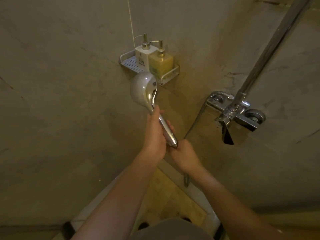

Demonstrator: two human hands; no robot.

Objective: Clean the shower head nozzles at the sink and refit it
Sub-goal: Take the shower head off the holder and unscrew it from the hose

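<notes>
The room was dim and yellow-brown, so fine detail on the walls was hard to read. At the left, grey wall (pixel 52 101) filled the view. In the corner a metal rack (pixel 131 64) held two pump bottles: a white bottle (pixel 143 55) with print too small to read, and a yellow bottle (pixel 161 64) touching its right side. The lower front of the rack was hidden behind the shower head (pixel 143 90).

The shower head was held up in front of the corner, just below the bottles. It was shiny chrome, with a rounded back facing the camera and a long handle slanting down to the right; its nozzle face was turned away and could not be seen. The left hand (pixel 155 134) gripped the handle's middle, fingers wrapped round it. The right hand (pixel 184 155) was closed around the handle's bottom end, where the joint was covered by the fingers. A hose (pixel 195 122) ran from there up to the tap (pixel 237 113) on the right wall; part of the hose passed behind the right wrist. A chrome pipe (pixel 270 54) rose from the tap and was cut off at the top edge.
</notes>
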